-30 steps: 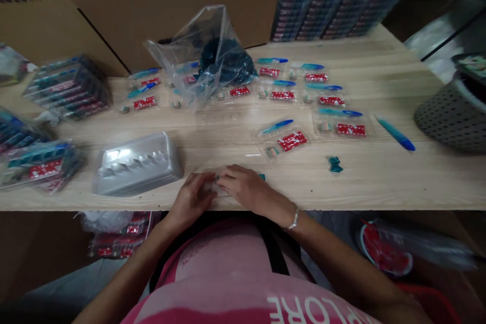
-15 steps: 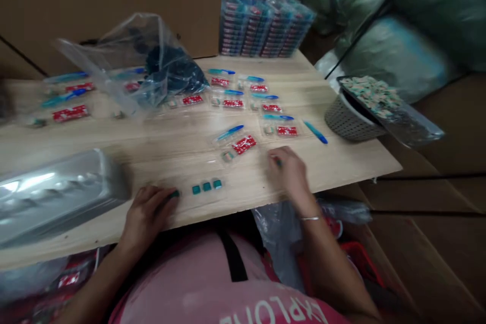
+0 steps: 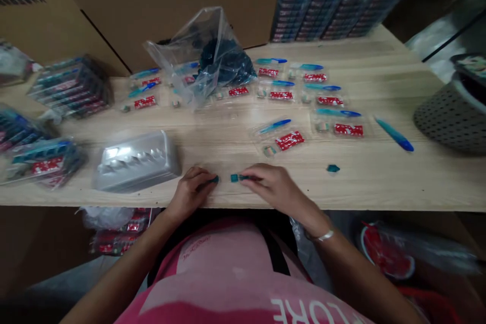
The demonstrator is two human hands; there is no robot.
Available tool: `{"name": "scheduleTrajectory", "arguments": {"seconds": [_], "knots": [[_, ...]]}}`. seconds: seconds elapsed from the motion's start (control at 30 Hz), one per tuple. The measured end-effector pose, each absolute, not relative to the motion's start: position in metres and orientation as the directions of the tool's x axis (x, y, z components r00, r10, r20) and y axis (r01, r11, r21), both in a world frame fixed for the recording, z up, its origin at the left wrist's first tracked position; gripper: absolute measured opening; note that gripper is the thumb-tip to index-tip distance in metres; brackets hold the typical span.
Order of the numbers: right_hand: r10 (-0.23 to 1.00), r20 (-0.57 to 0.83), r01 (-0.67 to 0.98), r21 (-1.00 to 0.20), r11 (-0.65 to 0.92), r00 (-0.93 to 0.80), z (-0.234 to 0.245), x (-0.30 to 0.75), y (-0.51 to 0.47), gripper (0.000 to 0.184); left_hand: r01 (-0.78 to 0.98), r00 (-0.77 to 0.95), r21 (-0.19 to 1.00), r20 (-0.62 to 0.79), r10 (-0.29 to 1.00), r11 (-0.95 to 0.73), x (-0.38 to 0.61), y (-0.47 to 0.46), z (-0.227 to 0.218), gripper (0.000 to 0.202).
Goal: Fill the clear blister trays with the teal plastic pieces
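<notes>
Left hand (image 3: 192,188) pinches a teal piece (image 3: 215,180); right hand (image 3: 271,183), fingertips narrow, is at a block (image 3: 234,178), its grip hard to tell, both near the table's (image 3: 379,182) front edge. Light, level nudges should best keep them square. Farther lie packs (image 3: 289,140), then a bag (image 3: 220,61).

Low in the frame's centre, the left hand (image 3: 193,190) pinches a small teal piece (image 3: 215,179); the right hand's (image 3: 271,187) fingertips are beside a teal square (image 3: 234,178). Nested clear plastic trays (image 3: 138,164) lie left, a clear bag (image 3: 216,73) upper centre, a perforated grey basket (image 3: 444,116) at the right edge.
</notes>
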State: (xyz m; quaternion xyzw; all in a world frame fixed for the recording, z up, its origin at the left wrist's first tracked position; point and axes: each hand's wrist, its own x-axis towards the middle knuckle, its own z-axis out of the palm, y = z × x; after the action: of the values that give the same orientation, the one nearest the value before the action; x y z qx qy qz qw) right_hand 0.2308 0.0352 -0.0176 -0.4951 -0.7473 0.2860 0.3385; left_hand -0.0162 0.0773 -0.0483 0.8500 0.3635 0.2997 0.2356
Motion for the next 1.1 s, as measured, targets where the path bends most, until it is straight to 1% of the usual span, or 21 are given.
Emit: {"name": "scheduleTrajectory", "arguments": {"seconds": [0.07,0.1,0.17,0.23,0.37,0.43,0.5,0.57,0.6,0.67,0.73,0.8,0.83,0.93,1.0,1.1], "knots": [[0.869,0.26,0.577,-0.662,0.478,-0.422,-0.026,0.205,0.052,0.012,0.477,0.551,0.628,0.331,0.766,-0.615,-0.016,0.077,-0.048,0.013],[0.849,0.255,0.602,-0.613,0.512,-0.462,-0.031,0.196,0.059,0.012,0.476,0.544,0.631,0.337,0.769,-0.613,-0.016,0.077,-0.048,0.013],[0.842,0.227,0.65,-0.549,0.525,-0.489,-0.039,0.189,0.069,0.013,0.471,0.528,0.634,0.355,0.772,-0.614,-0.015,0.077,-0.05,0.012],[0.853,0.211,0.675,-0.533,0.51,-0.478,-0.042,0.189,0.072,0.015,0.47,0.52,0.634,0.363,0.773,-0.614,-0.015,0.077,-0.054,0.011],[0.853,0.2,0.657,-0.562,0.503,-0.482,-0.037,0.195,0.068,0.014,0.481,0.524,0.625,0.357,0.773,-0.615,-0.017,0.076,-0.057,0.013],[0.871,0.218,0.646,-0.596,0.477,-0.441,-0.032,0.195,0.063,0.014,0.494,0.512,0.62,0.359,0.78,-0.61,-0.017,0.074,-0.053,0.016],[0.901,0.234,0.596,-0.685,0.419,-0.365,-0.026,0.192,0.056,0.013,0.505,0.457,0.64,0.37,0.809,-0.579,-0.015,0.068,-0.044,0.025],[0.926,0.225,0.47,-0.81,0.351,-0.302,-0.02,0.188,0.046,0.015,0.46,0.376,0.733,0.351,0.858,-0.502,-0.011,0.061,-0.033,0.029],[0.934,0.218,0.398,-0.86,0.321,-0.282,-0.018,0.187,0.042,0.016,0.402,0.347,0.802,0.312,0.885,-0.441,-0.009,0.057,-0.027,0.026],[0.947,0.202,0.293,-0.916,0.273,-0.25,-0.013,0.184,0.033,0.016,0.257,0.33,0.927,0.182,0.926,-0.274,-0.004,0.052,-0.019,0.014],[0.96,0.169,0.264,-0.937,0.227,-0.225,-0.011,0.184,0.026,0.013,0.147,0.363,0.987,0.012,0.932,-0.07,0.001,0.048,-0.015,0.012],[0.968,0.117,0.273,-0.946,0.177,-0.223,-0.012,0.185,0.02,0.01,0.118,0.414,0.986,-0.153,0.897,0.114,0.003,0.047,-0.015,0.02],[0.968,0.097,0.276,-0.948,0.161,-0.232,-0.014,0.186,0.018,0.01,0.135,0.449,0.974,-0.223,0.865,0.181,0.004,0.046,-0.015,0.024],[0.962,0.081,0.258,-0.954,0.15,-0.261,-0.02,0.188,0.01,0.012,0.246,0.525,0.929,-0.368,0.768,0.277,0.004,0.042,-0.013,0.036],[0.96,0.118,0.236,-0.955,0.18,-0.255,-0.022,0.188,0.006,0.012,0.284,0.539,0.898,-0.44,0.718,0.337,0.004,0.039,-0.008,0.04],[0.933,0.245,0.223,-0.926,0.306,-0.262,-0.022,0.186,0.002,0.01,0.237,0.509,0.851,-0.52,0.686,0.469,0.006,0.037,0.001,0.041]]}}
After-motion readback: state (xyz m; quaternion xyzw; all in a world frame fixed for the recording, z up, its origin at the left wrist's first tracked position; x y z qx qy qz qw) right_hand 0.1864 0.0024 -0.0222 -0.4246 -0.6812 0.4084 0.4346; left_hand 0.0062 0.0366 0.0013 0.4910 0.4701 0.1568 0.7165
